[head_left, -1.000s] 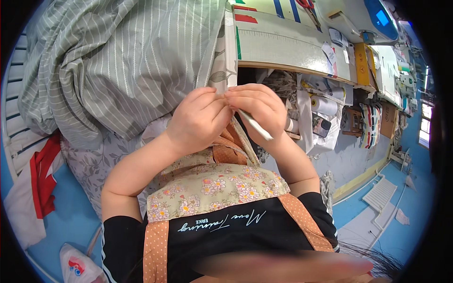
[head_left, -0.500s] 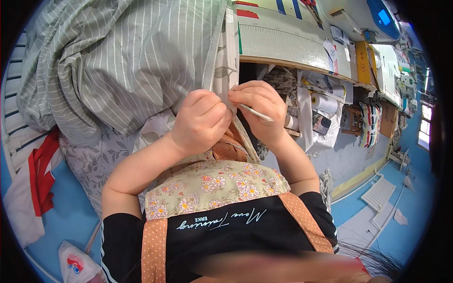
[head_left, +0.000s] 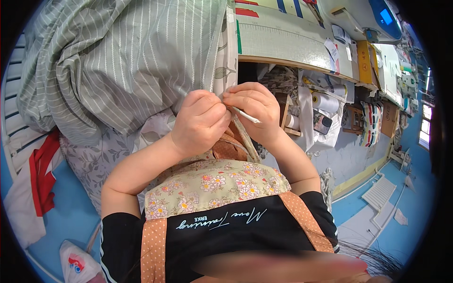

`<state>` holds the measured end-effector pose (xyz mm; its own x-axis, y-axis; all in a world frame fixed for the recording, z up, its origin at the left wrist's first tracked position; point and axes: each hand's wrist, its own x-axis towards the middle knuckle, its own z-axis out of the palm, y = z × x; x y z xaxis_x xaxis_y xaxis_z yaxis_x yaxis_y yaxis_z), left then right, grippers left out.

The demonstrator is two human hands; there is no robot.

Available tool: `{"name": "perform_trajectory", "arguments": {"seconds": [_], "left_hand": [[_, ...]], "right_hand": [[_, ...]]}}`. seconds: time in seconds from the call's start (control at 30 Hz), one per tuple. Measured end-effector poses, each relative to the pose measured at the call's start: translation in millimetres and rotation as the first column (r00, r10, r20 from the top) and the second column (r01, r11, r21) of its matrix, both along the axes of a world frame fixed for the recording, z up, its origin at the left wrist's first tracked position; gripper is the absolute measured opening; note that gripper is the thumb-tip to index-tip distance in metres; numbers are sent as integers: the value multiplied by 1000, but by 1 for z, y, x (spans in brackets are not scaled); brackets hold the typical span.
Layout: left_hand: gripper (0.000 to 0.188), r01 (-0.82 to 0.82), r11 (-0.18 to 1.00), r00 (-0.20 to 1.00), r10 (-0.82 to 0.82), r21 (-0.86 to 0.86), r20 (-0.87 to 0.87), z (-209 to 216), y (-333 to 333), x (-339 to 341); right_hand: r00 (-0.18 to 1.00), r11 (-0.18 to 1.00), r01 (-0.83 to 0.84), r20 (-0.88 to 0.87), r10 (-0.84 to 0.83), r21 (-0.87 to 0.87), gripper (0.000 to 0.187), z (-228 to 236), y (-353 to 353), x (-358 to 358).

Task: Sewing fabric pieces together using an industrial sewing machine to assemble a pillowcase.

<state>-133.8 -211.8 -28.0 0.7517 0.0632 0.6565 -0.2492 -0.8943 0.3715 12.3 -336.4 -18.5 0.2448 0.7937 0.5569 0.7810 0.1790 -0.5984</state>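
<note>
My left hand [head_left: 200,122] is closed on the edge of the fabric at the near end of a long seam. Grey fabric with white stripes [head_left: 141,56] spreads from it to the far left. A pale leaf-printed strip [head_left: 225,66] runs along the seam toward the table. Close beside it, my right hand [head_left: 255,108] is closed, its fingertips at the strip's edge. Out of its grip sticks a slim white stick-like thing [head_left: 247,115], whose tip is hidden by the fingers. More leaf-printed fabric [head_left: 94,162] hangs beneath the left forearm.
A sewing table [head_left: 283,45] with a ruler scale lies at the far right, with red-handled scissors [head_left: 311,5] and a machine [head_left: 361,19]. Underneath are thread cones [head_left: 325,102] and a phone [head_left: 322,125]. A white slatted rack [head_left: 14,108] stands at left, near red-and-white cloth [head_left: 42,174].
My right hand has shifted slightly left, closer to my left hand, and the white stick has moved with it, tilting a little more downward. My left hand has hardly moved.
</note>
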Motion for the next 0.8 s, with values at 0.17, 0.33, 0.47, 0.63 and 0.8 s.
{"name": "perform_trajectory", "arguments": {"seconds": [0.17, 0.33, 0.47, 0.63, 0.8], "left_hand": [[17, -20, 1000, 1000, 20, 1, 22, 0, 3, 0], [16, -53, 998, 999, 52, -38, -2, 12, 6, 1], [13, -45, 998, 998, 43, -39, -36, 28, 10, 2], [23, 37, 999, 990, -40, -24, -134, 44, 22, 0], [27, 13, 980, 971, -60, -200, -233, 58, 59, -2]], "right_hand": [[999, 999, -36, 4, 36, -37, 31, -1, -1, 1], [996, 995, -81, 26, 83, -58, 31, 7, -1, 2], [997, 997, -73, 30, 74, -10, 30, 6, -2, 0], [995, 995, -66, 77, 60, 77, 28, 2, 0, 2], [999, 997, -43, 17, 41, 68, 26, -2, 2, -1]]}}
